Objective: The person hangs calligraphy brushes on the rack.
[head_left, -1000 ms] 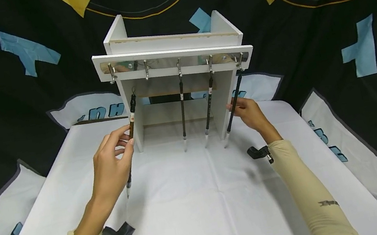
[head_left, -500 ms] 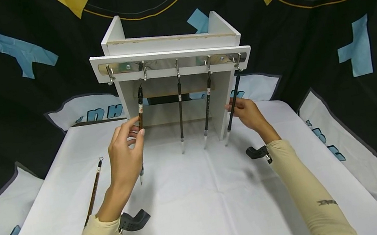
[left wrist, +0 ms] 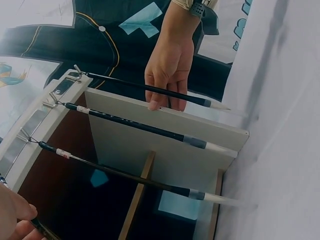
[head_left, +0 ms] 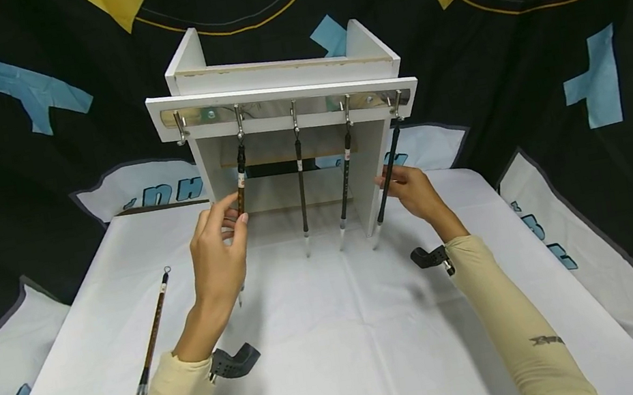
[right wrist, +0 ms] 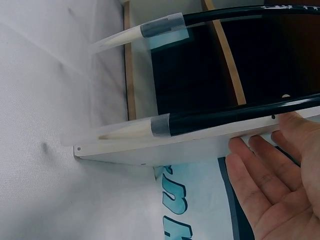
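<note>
My left hand (head_left: 218, 251) pinches a brown-handled calligraphy brush (head_left: 241, 183), its top loop right at the second hook (head_left: 240, 127) from the left on a white rack (head_left: 284, 71). The brush hangs tip down, its lower part mostly hidden behind the hand. At the rack's right side panel (right wrist: 200, 145), my right hand (head_left: 416, 197) has its thumb on the front edge and its fingers against the outer face. Three dark brushes with clear tip caps hang from the other hooks: one in the middle (head_left: 302, 193), another (head_left: 345, 182) beside it, and a thicker one (head_left: 388, 176) far right.
Another brown brush (head_left: 153, 327) lies on the white-covered table (head_left: 330, 361), left of my left forearm. The leftmost hook (head_left: 179, 129) bears no brush. Behind the rack hangs a black cloth (head_left: 508, 70) with blue and yellow patches.
My left hand has moved right and slightly up with its brush, bringing the loop from near the left side panel to the second hook. The lying brush has come into view; my right hand stays put.
</note>
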Motion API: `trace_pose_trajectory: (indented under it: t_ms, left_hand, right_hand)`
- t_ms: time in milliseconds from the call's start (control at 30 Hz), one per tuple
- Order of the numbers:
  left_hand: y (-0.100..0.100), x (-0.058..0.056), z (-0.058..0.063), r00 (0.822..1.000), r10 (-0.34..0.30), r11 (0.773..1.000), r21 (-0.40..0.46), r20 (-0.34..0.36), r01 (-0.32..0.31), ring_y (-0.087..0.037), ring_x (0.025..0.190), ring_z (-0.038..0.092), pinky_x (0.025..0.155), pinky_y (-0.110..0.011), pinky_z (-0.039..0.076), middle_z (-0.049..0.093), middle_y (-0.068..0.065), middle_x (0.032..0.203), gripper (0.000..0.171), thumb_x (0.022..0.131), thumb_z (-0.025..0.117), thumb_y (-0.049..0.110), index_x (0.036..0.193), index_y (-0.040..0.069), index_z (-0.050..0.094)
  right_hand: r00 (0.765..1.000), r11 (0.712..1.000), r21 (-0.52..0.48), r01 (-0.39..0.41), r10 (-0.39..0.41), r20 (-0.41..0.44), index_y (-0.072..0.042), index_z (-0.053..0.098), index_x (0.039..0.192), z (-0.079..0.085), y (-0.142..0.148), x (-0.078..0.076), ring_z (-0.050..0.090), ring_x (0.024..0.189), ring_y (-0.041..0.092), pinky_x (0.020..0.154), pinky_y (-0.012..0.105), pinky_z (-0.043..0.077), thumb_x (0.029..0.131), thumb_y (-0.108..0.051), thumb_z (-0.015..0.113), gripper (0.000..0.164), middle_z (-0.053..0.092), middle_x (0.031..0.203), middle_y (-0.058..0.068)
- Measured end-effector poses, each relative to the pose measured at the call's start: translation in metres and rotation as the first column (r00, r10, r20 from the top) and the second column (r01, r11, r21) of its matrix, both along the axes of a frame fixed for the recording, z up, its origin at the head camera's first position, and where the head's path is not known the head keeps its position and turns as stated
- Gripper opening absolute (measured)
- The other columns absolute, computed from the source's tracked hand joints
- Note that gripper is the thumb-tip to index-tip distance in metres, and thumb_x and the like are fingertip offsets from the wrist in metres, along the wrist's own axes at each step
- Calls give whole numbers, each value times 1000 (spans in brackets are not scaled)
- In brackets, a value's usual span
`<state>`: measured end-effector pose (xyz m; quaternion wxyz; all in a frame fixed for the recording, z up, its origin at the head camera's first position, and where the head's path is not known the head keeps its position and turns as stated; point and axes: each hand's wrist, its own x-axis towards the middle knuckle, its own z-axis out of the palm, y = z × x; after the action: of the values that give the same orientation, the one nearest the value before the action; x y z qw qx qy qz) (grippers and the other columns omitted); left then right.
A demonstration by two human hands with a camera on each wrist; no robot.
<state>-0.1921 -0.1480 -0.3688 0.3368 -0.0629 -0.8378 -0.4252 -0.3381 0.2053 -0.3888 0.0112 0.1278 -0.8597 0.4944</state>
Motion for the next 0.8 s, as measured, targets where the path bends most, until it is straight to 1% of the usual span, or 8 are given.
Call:
trace_pose_trajectory:
  t_ms: [200, 267, 467, 633, 733, 800]
  left_hand:
    - [1, -3, 0, 1000, 5, 1000, 0, 6, -5, -34, 101, 66, 88, -52, 64, 63, -21, 110, 38, 104, 66, 5, 141, 1, 62]
    - [2, -5, -1, 1000, 10, 1000, 0, 10, -10, -34, 102, 66, 88, -52, 64, 63, -21, 111, 38, 104, 66, 6, 142, 1, 62]
    - [3, -10, -7, 1000, 21, 1000, 4, 18, -21, -35, 102, 65, 88, -53, 63, 64, -22, 112, 38, 104, 66, 6, 141, -1, 62]
    - [3, -16, -12, 1000, 21, 1000, 8, 16, -21, -35, 103, 65, 89, -53, 64, 63, -23, 113, 38, 104, 65, 6, 142, -1, 62]
    - [2, -20, -16, 1000, 18, 1000, 12, 11, -18, -35, 103, 65, 90, -53, 64, 63, -23, 113, 38, 105, 65, 6, 142, -1, 61]
    - [2, -23, -18, 1000, 15, 1000, 17, 8, -15, -35, 103, 65, 90, -53, 64, 63, -23, 113, 37, 105, 65, 6, 142, -1, 61]
  right_hand:
    - [1000, 1000, -14, 0, 0, -5, 4, 58, 144, 1, 0, 0, 64, 131, 41, 114, 55, 50, 106, -36, 66, 56, 63, 143, 27]
    - [1000, 1000, -18, 0, 0, -2, 4, 58, 145, 0, 0, 0, 64, 131, 41, 114, 55, 51, 106, -36, 66, 56, 63, 143, 27]
    - [1000, 1000, -15, 3, -3, -6, 1, 64, 136, -1, -1, -1, 66, 128, 40, 113, 56, 52, 105, -37, 67, 48, 65, 141, 25]
    - [1000, 1000, 1, 7, -7, -13, -1, 67, 129, -2, 0, -2, 66, 129, 40, 112, 56, 52, 105, -39, 67, 45, 66, 141, 24]
    - [1000, 1000, 6, 7, -7, -16, -1, 67, 128, -3, 0, -3, 66, 128, 40, 111, 56, 52, 105, -39, 67, 45, 66, 139, 24]
    - [1000, 1000, 8, 9, -8, -15, -1, 66, 131, -3, 0, -3, 66, 127, 40, 112, 56, 52, 105, -40, 66, 47, 67, 139, 24]
